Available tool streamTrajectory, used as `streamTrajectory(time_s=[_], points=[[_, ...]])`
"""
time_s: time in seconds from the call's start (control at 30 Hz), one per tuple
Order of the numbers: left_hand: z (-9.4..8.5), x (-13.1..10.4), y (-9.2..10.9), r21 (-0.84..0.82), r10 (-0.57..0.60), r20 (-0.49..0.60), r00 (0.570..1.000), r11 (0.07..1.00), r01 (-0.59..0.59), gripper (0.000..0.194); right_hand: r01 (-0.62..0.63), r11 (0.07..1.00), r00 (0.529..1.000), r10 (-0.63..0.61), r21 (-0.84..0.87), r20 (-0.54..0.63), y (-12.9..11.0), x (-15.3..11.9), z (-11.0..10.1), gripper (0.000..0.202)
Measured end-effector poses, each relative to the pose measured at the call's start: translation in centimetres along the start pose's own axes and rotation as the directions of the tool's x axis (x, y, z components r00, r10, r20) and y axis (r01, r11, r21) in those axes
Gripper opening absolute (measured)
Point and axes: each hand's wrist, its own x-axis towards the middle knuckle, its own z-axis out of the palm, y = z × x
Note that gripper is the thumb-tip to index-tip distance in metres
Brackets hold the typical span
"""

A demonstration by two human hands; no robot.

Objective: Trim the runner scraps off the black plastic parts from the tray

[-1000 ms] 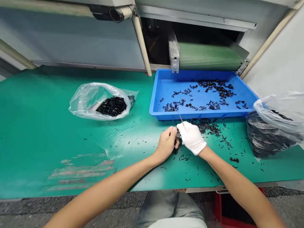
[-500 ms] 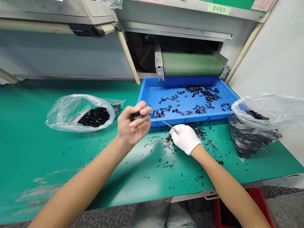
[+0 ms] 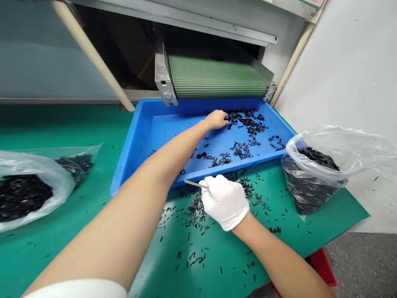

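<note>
My bare left hand reaches into the blue tray, at the left edge of a heap of small round black plastic parts. Its fingers are bent and a little apart; I cannot make out a part held in them. My right hand, in a white glove, is closed on a thin metal tool whose tip points left, close to the tray's front rim. The tool's kind is not clear. Around and below this hand lie many short black plastic bits on the green mat.
A clear bag of black parts lies open at the left. Another open bag of black round parts stands at the right, beside the wall. A green conveyor belt ends over the tray's back edge. Below the table shows a red bin.
My left hand has gone from above the tray's front left corner, where it held a black part, into the tray. The view has shifted right and closer. My right hand still grips the tool.
</note>
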Motion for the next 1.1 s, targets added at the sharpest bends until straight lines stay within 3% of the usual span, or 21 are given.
streamTrajectory(time_s=[0.1,0.23,0.37,0.5,0.57,0.63,0.7,0.77,0.83,0.9,1.0,1.07,1.1], points=[[1.5,1.6,0.1,0.041,-0.046,0.025,0.999,0.998,0.045,0.023,-0.011,1.000,1.000,0.012,-0.023,0.021,0.4,0.1,0.3,0.028],[1.7,0.3,0.0,0.026,-0.044,-0.013,0.999,0.999,0.045,0.014,-0.047,0.999,0.999,0.047,0.006,0.022,0.9,0.1,0.6,0.027],[-0.8,-3.8,-0.9,-0.043,-0.032,-0.117,0.993,0.999,0.027,0.019,-0.141,0.983,0.990,0.143,0.120,-0.015,1.2,0.0,0.5,0.027],[-4.4,-9.1,-1.1,-0.143,-0.093,-0.194,0.976,0.987,0.066,0.022,-0.235,0.891,0.969,0.247,0.389,0.022,1.6,0.2,0.0,0.030],[-5.9,-12.6,-0.2,-0.196,-0.123,-0.222,0.967,0.977,0.080,0.022,-0.311,0.769,0.940,0.334,0.559,0.063,1.8,0.6,-0.3,0.030],[-6.7,-17.0,1.3,-0.238,-0.082,-0.273,0.959,0.971,0.016,0.024,-0.416,0.537,0.881,0.440,0.734,0.177,1.9,1.1,-0.7,0.033],[-6.5,-22.1,2.9,-0.199,0.074,-0.341,0.937,0.969,-0.149,0.026,-0.510,0.227,0.813,0.442,0.830,0.379,1.7,1.4,-1.3,0.043],[-5.5,-27.1,4.1,-0.025,0.299,-0.368,0.880,0.943,-0.331,0.024,-0.587,-0.005,0.776,0.280,0.809,0.565,1.2,1.4,-2.1,0.048],[-3.9,-31.1,4.7,0.123,0.436,-0.395,0.809,0.897,-0.424,0.021,-0.641,-0.073,0.757,0.106,0.764,0.645,0.6,1.1,-2.8,0.042],[-2.3,-33.7,4.9,0.143,0.466,-0.449,0.762,0.880,-0.454,0.020,-0.666,-0.058,0.744,0.017,0.743,0.668,0.1,0.7,-3.3,0.035],[-0.3,-34.8,4.9,-0.092,0.305,-0.540,0.785,0.905,-0.415,0.015,-0.670,-0.027,0.742,-0.001,0.742,0.670,-0.4,0.4,-3.5,0.031],[0.8,-34.5,5.0,-0.396,0.033,-0.569,0.821,0.865,-0.309,0.015,-0.653,-0.008,0.757,0.008,0.757,0.653,-0.7,0.3,-3.3,0.036],[1.2,-34.3,5.0,-0.559,-0.113,-0.528,0.842,0.792,-0.245,0.020,-0.642,0.015,0.767,0.021,0.767,0.641,-0.9,0.2,-3.2,0.040]])
